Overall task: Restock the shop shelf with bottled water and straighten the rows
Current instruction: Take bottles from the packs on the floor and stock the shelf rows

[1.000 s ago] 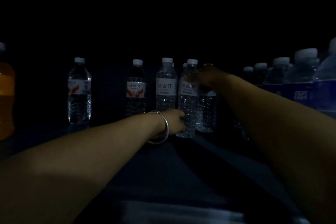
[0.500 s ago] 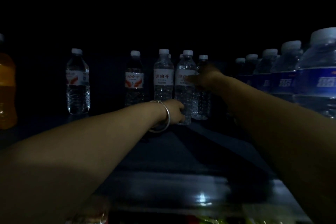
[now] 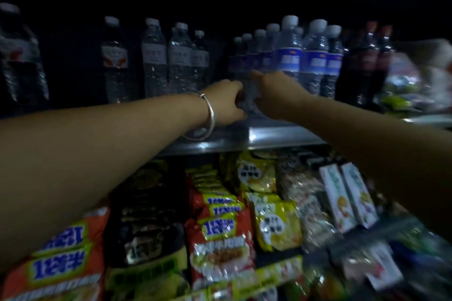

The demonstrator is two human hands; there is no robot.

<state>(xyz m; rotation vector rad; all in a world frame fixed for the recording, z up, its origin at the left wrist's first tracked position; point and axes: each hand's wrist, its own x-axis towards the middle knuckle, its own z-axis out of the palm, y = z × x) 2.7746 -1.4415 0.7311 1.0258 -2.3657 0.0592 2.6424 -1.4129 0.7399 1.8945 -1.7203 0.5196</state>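
- A dim shop shelf [image 3: 281, 135] with a shiny metal front edge runs across the middle of the view, seen from a head-worn camera; much of the picture is motion-blurred.
- Both bare arms reach forward to the shelf, and the two hands meet close together at its centre.
- The left hand [image 3: 226, 102], with a silver bangle [image 3: 208, 117] on its wrist, has its fingers curled toward a clear water bottle [image 3: 250, 99] that stands between the two hands near the shelf's front edge.
- The right hand [image 3: 271, 95] is on the other side of that same bottle, fingers bent round it — the bottle is largely hidden and blurred, so only a sliver of clear plastic shows between the hands.
- To the left of the hands stands a row of white-label water bottles [image 3: 179, 61], upright with white caps.
- Behind and to the right of the hands stand blue-label water bottles [image 3: 289, 56], packed in rows running back into the dark.
- Further right are dark cola bottles [image 3: 367, 61], upright.
- At the far left another water bottle [image 3: 22, 56] stands alone — blurred.
- On the lower shelf, below the arms, lie rows of instant noodle packets [image 3: 220, 227] in red, yellow and green, with two white cartons [image 3: 347, 195] to their right.
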